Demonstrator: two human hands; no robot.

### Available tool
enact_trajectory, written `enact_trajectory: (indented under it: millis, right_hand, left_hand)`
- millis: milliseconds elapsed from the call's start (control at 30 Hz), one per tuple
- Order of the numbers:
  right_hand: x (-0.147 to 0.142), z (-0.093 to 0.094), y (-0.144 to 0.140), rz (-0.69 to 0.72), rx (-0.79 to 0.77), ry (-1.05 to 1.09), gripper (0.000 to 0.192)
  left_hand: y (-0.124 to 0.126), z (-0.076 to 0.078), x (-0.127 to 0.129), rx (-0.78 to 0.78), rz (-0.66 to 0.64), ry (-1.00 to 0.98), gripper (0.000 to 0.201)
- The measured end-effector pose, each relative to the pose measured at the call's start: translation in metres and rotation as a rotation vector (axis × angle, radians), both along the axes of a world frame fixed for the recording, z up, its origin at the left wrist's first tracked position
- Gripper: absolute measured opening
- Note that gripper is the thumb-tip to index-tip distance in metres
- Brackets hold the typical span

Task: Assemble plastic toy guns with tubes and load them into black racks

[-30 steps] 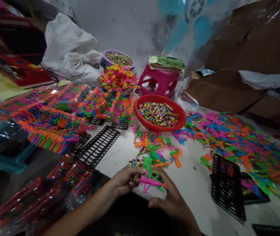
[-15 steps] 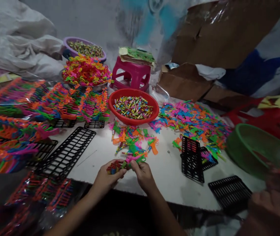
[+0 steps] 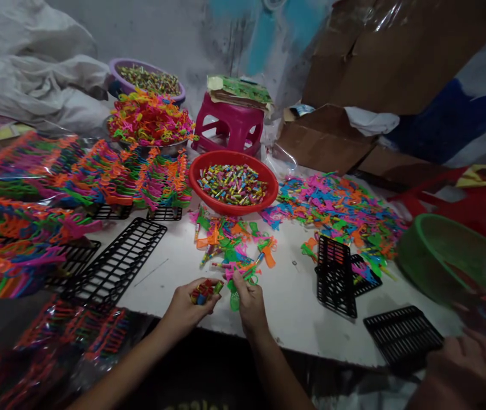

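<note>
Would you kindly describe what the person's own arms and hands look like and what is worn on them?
Both forearms are bare up to the picture's lower edge: no sleeves show. The left hand and right hand wear no gloves, and no watch, bracelet or ring is visible in this dim light.

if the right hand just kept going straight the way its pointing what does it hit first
Most likely the small heap of coloured plastic pieces on the white table, just beyond the right hand; further along that line sits the red bowl. Depth is hard to judge from this single view.
</note>
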State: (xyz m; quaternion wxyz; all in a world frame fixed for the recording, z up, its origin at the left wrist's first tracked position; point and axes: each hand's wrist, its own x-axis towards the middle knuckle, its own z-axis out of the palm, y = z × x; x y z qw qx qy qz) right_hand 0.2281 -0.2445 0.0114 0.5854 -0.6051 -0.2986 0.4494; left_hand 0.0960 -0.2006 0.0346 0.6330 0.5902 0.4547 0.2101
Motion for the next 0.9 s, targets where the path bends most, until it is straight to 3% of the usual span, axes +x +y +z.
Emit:
enact_trajectory:
  millis: [100, 267, 533, 633, 767, 833, 900]
  right_hand:
    - [0.000, 0.001, 0.001, 0.003, 0.032, 0.032, 0.039]
    - [0.001, -0.001, 0.001, -0.006, 0.009, 0.066, 0.039]
    - [-0.011, -0.003, 0.003, -0.045, -0.030, 0.038, 0.044]
    - [-0.004, -0.003, 0.016, -0.008, -0.036, 0.005, 0.048]
    - [0.054, -0.008, 0.048, 0.116, -0.206, -0.373, 0.056]
    - [0.100, -0.012, 0.066, 0.039, -0.369, -0.576, 0.054]
    - [0.145, -0.017, 0.082, -0.178, -0.536, -0.701, 0.051]
  left_hand:
    - [-0.002, -0.002, -0.001, 0.075, -0.056, 0.014, 0.031]
    - [-0.002, -0.004, 0.000, 0.024, -0.020, 0.021, 0.031]
    - [-0.003, 0.005, -0.001, 0.304, -0.241, 0.030, 0.015]
    - [0.003, 0.005, 0.005, 0.328, -0.207, 0.074, 0.020]
    - [0.025, -0.009, 0.006, 0.355, 0.120, 0.151, 0.031]
    - [0.035, -0.020, 0.000, 0.395, 0.260, 0.192, 0.035]
    - [0.039, -0.031, -0.006, 0.377, 0.318, 0.234, 0.037]
